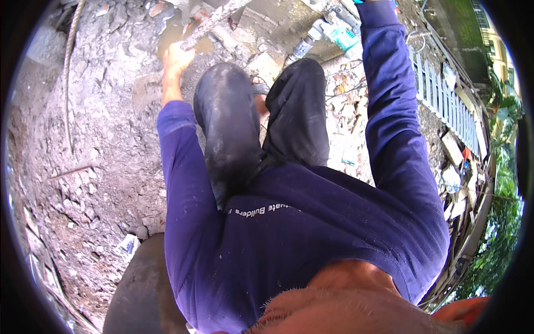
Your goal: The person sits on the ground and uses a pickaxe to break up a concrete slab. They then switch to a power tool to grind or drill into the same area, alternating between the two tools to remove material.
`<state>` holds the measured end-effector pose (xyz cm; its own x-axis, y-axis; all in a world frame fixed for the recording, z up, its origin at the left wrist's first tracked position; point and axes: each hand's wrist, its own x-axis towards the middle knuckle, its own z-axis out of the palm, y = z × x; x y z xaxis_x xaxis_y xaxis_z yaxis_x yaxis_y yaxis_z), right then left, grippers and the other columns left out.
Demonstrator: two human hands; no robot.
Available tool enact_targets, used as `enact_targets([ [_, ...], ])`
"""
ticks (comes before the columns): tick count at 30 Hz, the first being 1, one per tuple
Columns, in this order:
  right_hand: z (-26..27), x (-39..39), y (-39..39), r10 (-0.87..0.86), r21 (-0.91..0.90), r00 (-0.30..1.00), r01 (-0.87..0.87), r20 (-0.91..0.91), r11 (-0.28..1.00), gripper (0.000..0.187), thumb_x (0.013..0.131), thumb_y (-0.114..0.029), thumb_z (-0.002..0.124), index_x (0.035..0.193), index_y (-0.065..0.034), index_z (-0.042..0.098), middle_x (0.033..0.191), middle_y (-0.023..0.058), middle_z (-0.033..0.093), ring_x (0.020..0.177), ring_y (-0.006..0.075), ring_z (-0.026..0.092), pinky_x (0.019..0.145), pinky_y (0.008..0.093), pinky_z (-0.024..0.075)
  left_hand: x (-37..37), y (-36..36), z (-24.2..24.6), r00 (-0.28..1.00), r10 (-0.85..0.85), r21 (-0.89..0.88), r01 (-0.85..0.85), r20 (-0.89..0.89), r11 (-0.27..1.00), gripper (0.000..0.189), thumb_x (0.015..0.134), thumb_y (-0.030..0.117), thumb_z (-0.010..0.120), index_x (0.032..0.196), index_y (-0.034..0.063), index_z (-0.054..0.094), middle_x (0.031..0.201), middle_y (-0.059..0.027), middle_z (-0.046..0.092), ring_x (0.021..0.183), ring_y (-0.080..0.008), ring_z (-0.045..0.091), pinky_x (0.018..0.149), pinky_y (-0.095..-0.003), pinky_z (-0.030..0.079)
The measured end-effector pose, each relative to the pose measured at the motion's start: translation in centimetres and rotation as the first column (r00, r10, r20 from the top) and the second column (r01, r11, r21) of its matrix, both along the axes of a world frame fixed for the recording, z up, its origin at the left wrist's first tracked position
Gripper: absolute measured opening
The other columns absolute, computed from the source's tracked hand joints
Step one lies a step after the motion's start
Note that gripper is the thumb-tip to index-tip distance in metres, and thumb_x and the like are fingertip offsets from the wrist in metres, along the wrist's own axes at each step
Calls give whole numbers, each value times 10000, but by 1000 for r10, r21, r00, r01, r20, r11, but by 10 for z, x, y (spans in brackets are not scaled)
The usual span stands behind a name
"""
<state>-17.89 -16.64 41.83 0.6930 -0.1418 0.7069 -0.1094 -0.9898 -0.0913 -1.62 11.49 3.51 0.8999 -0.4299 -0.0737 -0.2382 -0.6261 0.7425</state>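
Observation:
My left hand [178, 58] is closed around the lower end of a rough, dirt-caked bar [212, 23], which slants up and right past the top edge of the picture. What the bar is made of cannot be told. My right arm reaches to the top edge, where its sleeve cuff [379, 14] shows; the right hand itself is almost wholly cut off, and what it touches is hidden. Left of that cuff lies a teal and grey power tool [340, 35], its metal nose [302, 48] pointing down towards my right knee.
Broken rubble and wet mud surround my bent legs. A steel rebar [69, 83] runs down the left side. A light metal grating [446, 104] lies at the right beside scrap boards [452, 148]. A dark rounded object [142, 288] is at lower left. Muddy water [171, 35] pools near my left hand.

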Motion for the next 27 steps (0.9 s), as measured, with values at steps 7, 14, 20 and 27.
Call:
enact_targets([
  [7, -39, -51, 57, 113, -88, 979, -99, 169, 991, 222, 803, -105, 687, 1013, -77, 753, 883, 185, 728, 793, 363, 701, 743, 423, 556, -93, 111, -20, 984, 152, 123, -163, 95, 979, 403, 847, 387, 691, 1092, 74, 759, 1027, -229, 746, 1019, -399, 718, 909, -449, 551],
  [14, 7, -153, 92, 354, 67, 913, -373, 203, 925, 192, 750, 93, 612, 902, -3, 682, 807, 60, 685, 753, 163, 658, 733, 293, 524, -223, 174, 52, 959, 263, -47, -259, 102, 965, 211, 841, 164, 700, 965, -7, 711, 847, -261, 716, 751, -368, 707, 733, -435, 541],
  [20, -41, -235, 72, 327, 351, 945, -310, 11, 884, 173, 865, 46, 725, 1027, 14, 676, 879, 83, 689, 913, 186, 710, 815, 327, 572, -297, 210, 43, 981, 164, 101, -174, 100, 980, 173, 724, 167, 726, 777, 19, 654, 750, -226, 677, 723, -427, 683, 704, -484, 524],
  [27, 10, -237, 37, 176, 356, 939, -279, 297, 892, 119, 890, 51, 712, 1002, 19, 736, 907, 61, 740, 890, 150, 721, 833, 292, 571, -195, 124, 66, 863, 121, -35, -119, 490, 992, 319, 703, 255, 782, 944, 51, 733, 936, -201, 750, 945, -421, 696, 920, -479, 524],
])
